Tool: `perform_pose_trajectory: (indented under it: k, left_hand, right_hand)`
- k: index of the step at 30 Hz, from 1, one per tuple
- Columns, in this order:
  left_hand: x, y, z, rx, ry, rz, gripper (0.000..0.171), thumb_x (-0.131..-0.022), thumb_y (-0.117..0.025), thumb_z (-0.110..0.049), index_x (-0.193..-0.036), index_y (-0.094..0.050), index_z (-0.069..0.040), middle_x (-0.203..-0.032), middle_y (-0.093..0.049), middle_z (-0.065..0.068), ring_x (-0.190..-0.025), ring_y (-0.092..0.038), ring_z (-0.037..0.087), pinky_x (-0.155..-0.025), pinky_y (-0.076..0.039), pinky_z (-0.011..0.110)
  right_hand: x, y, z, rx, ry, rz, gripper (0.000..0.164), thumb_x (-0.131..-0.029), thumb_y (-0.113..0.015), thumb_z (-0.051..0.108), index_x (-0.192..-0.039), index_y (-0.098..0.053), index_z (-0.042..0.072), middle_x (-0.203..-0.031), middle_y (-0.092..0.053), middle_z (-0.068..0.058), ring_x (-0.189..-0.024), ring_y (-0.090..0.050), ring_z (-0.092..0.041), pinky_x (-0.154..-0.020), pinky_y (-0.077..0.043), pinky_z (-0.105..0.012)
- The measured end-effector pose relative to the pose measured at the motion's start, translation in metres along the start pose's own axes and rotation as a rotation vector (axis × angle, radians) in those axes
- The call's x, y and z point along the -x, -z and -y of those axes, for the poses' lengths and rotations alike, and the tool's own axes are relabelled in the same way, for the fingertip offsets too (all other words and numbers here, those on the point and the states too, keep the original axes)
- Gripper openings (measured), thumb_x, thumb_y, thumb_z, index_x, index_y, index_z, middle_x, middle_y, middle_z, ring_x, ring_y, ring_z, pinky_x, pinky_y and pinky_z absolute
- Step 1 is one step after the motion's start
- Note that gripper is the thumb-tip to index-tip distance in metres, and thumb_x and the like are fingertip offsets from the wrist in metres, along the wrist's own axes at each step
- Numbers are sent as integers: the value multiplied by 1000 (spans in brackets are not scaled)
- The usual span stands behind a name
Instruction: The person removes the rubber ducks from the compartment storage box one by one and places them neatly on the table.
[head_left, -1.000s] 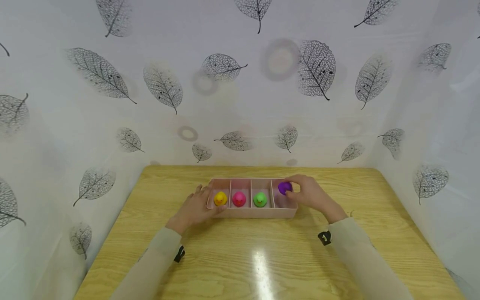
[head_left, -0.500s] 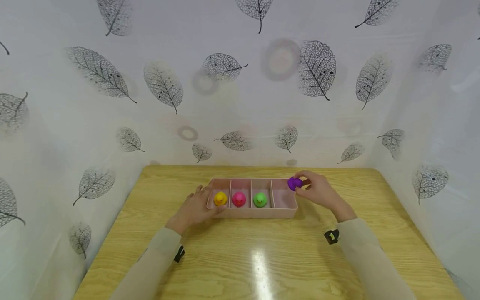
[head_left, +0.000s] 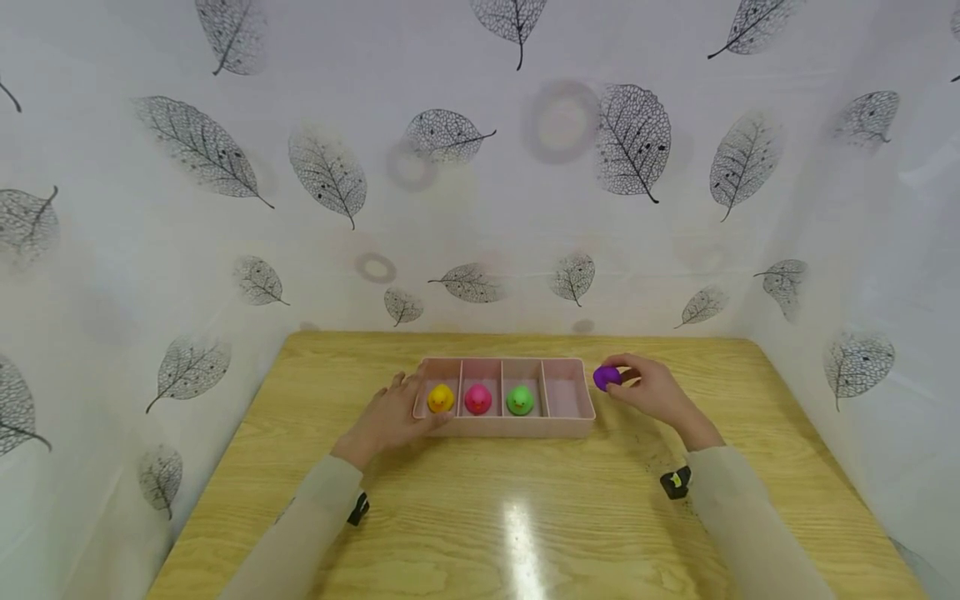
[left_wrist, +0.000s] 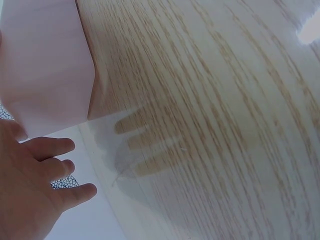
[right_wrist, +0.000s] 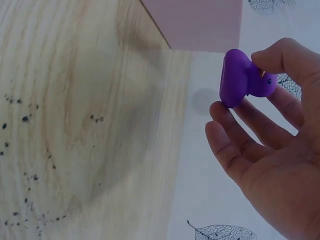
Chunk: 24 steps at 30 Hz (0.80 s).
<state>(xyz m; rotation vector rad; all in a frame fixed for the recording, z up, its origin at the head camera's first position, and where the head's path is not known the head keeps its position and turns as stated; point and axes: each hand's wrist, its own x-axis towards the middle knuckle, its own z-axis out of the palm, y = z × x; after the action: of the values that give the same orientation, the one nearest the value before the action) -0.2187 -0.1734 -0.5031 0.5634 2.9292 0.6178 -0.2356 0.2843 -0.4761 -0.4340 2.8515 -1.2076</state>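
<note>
A pink divided box [head_left: 517,427] stands on the table. Its compartments hold, from the left, a yellow rubber duck [head_left: 440,398], a pink rubber duck [head_left: 477,399] and a green rubber duck [head_left: 520,400]; the rightmost one is bare. My left hand [head_left: 390,417] holds the box's left end, thumb at the front rim and index finger by the rear corner. Its other fingers [left_wrist: 55,146] stick out beside the box in the left wrist view. Just right of the box, my right hand [head_left: 652,390] pinches a purple rubber duck [right_wrist: 237,80], tilted sideways with its face toward the palm.
The wooden table [head_left: 450,517] ends at a pale, leaf-printed curtain [head_left: 480,208] behind and on both sides. Small dark specks [right_wrist: 25,119] mark the tabletop beneath the right wrist.
My right hand has lifted the purple rubber duck out of the rightmost compartment and carried it right, past the box's end. My left hand and the box have stayed in place.
</note>
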Motion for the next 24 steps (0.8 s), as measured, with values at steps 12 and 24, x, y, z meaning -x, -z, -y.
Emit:
perform_pose_trajectory:
  k: [12, 24]
  left_hand:
    - [0, 0, -1, -3, 7, 7, 109, -97, -57, -72, -170, -10, -6, -169, -38, 18, -154, -34, 53, -121, -34, 71]
    - [-2, -1, 0, -6, 9, -6, 104, -98, -59, -67, -170, -13, -7, -168, -40, 18, -151, -39, 52, -117, -40, 69]
  right_hand:
    - [7, 4, -22, -2, -48, -6, 39, -95, -76, 12, -130, -67, -1, -127, -71, -27, -109, -71, -41, -80, -58, -29]
    - [13, 2, -30, 16, -98, 14, 40, -96, -75, 15, -132, -67, -1, -128, -71, -27, -110, -71, -40, -89, -58, -39]
